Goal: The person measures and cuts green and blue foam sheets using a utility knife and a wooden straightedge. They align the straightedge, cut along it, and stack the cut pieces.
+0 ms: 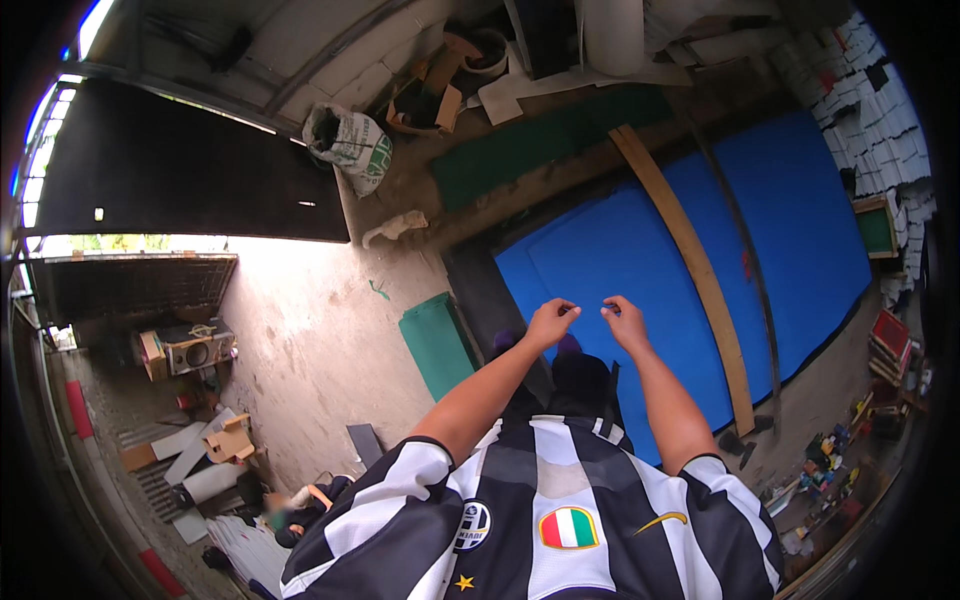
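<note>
Hands: left hand [553, 323] and right hand [624, 323] hang above the blue sheet [600, 255], apart from each other, fingers curled and thumbs close to the fingertips; I cannot tell whether either one pinches something thin.
Blue sheet: spread flat on the ground in front of me, under my hands and reaching away to my right.
Handling: I judge it light for its spread and more bendable than stiff, so it would probably sag if lifted at one spot; its smooth face may slip under dry fingers, and it seems hardly fragile.
Hold: a free edge or corner looks best, one hand at each end of it, clear of the weight lying across the middle.
Sheet surface: even and plain, with a faint straight line near the far left corner, a fold or a second layer, I cannot tell which.
Wooden plank [690, 260]: long, flat, pale brown, across the sheet; it looks rigid, and its curve is likely the lens.
Dark strip [738, 220]: narrow, lying across the sheet beyond the plank.
Green piece [437, 345]: flat, angular, on rough, stained concrete [290, 340] to my left.
Sack [355, 150]: white, crumpled, mouth open, near a cardboard box [425, 108].
White stacks [870, 90]: many thin layers, far right.
</note>
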Action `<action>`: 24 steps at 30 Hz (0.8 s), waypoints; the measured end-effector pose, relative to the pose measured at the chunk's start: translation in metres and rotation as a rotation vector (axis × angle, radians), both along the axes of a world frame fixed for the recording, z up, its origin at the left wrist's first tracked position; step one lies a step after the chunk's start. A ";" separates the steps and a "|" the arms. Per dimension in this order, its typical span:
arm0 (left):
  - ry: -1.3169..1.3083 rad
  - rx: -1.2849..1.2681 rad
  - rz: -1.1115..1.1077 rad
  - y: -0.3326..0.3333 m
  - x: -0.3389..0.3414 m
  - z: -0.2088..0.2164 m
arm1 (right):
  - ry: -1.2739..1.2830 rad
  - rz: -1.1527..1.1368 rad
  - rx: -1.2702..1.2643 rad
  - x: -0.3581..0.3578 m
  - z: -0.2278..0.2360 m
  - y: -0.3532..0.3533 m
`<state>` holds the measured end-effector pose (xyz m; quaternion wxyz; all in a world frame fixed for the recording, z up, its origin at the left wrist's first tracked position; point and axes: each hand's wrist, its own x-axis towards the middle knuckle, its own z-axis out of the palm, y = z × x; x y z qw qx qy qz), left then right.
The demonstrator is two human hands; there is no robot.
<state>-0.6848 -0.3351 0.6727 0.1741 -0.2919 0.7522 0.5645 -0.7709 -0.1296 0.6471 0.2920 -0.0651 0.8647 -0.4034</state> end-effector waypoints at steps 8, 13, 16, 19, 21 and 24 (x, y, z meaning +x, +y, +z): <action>0.028 0.072 -0.307 -0.013 -0.024 -0.060 | 0.021 -0.285 0.033 0.038 -0.019 -0.005; -0.017 0.073 -0.564 -0.052 -0.006 -0.125 | -0.049 -0.572 0.068 0.072 -0.024 -0.051; -0.019 0.027 -0.748 -0.054 0.000 -0.148 | -0.043 -0.746 0.018 0.109 -0.034 -0.063; 0.065 -0.054 -0.899 -0.042 0.002 -0.145 | -0.092 -0.829 0.022 0.142 -0.069 -0.063; 0.062 -0.152 -1.022 -0.050 0.010 -0.166 | -0.073 -0.864 0.042 0.164 -0.104 -0.072; 0.118 -0.248 -1.206 -0.055 0.009 -0.219 | -0.090 -0.896 0.070 0.181 -0.168 -0.067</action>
